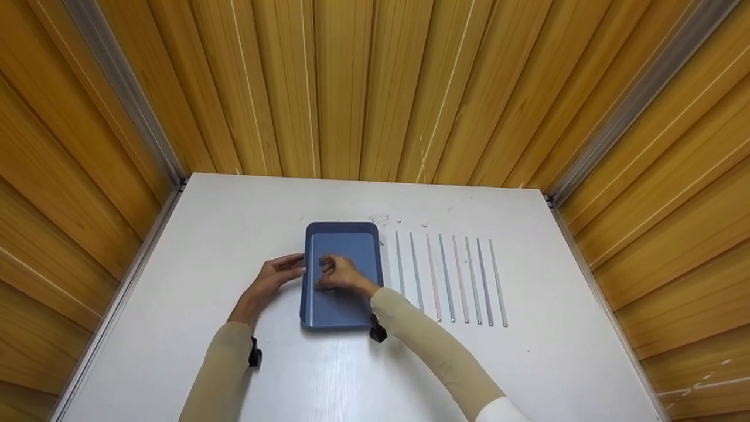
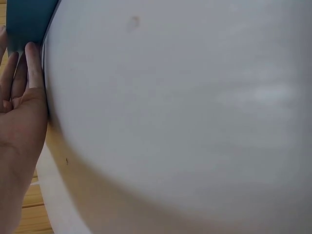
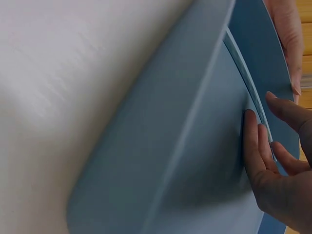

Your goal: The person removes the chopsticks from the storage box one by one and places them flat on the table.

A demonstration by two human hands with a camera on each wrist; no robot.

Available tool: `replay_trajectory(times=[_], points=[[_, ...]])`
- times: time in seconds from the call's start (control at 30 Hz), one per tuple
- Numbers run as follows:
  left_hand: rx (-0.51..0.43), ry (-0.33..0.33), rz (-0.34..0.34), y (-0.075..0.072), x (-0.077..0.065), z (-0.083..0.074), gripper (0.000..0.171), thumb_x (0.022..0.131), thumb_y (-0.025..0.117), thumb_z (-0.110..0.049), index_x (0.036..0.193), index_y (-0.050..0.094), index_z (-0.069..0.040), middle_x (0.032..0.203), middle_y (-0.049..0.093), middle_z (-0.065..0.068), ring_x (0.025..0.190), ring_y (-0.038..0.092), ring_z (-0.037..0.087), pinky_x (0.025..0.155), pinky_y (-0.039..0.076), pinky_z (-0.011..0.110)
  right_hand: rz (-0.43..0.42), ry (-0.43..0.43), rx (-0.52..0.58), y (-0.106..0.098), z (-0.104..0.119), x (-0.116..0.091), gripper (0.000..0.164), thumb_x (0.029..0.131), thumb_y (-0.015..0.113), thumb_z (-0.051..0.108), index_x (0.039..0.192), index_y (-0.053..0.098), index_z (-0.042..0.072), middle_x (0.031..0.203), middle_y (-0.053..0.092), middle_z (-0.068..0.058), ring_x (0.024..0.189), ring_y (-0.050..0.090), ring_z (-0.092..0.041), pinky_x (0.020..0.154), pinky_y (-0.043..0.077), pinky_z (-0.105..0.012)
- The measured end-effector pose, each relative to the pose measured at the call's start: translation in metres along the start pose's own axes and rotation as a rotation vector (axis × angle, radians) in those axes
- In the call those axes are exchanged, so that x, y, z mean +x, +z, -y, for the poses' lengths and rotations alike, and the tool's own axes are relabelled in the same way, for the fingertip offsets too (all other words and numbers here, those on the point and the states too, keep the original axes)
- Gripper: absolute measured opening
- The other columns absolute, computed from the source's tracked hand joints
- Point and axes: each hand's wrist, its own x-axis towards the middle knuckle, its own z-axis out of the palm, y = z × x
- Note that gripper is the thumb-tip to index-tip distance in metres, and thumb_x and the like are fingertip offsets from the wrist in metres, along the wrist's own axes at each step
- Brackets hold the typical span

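A blue rectangular tray lies lengthwise on the white table. Inside it, a thin pale stick runs along the left wall. My right hand is over the tray floor beside that stick, its fingers bent and its thumb apart from them. In the right wrist view, the fingertips reach down close to the stick, and no grip on it shows. My left hand is at the tray's outer left side, fingers fairly straight and touching the wall, as the left wrist view also shows.
Several thin sticks in pale blue, pink, green and purple lie in a row right of the tray. My right forearm crosses the tray's lower right corner. Wood-patterned walls stand around the table.
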Motion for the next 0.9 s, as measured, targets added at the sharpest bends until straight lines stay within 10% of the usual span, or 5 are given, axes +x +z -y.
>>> replay_trajectory(times=[0.53,0.9], points=[[0.103,-0.025,-0.034,0.002,-0.001,-0.004,0.059,0.094,0.076,-0.017,0.146,0.054,-0.002,0.150,0.055,0.020,0.145,0.047,0.035,0.112,0.048,0.032,-0.145,-0.074,-0.272,0.022,0.001,0.001,0.057,0.073,0.092,0.016,0.117,0.066,-0.010,0.103,0.067,-0.022,0.084,0.050,-0.013,0.077,0.049,-0.027],[0.076,-0.026,-0.043,0.003,0.000,-0.003,0.058,0.092,0.077,-0.017,0.145,0.056,-0.002,0.148,0.057,0.018,0.144,0.049,0.031,0.110,0.049,0.027,-0.109,-0.041,-0.069,0.018,-0.007,0.006,0.050,0.069,0.090,0.005,0.110,0.067,-0.012,0.084,0.067,-0.006,0.068,0.063,-0.009,0.061,0.059,-0.023]])
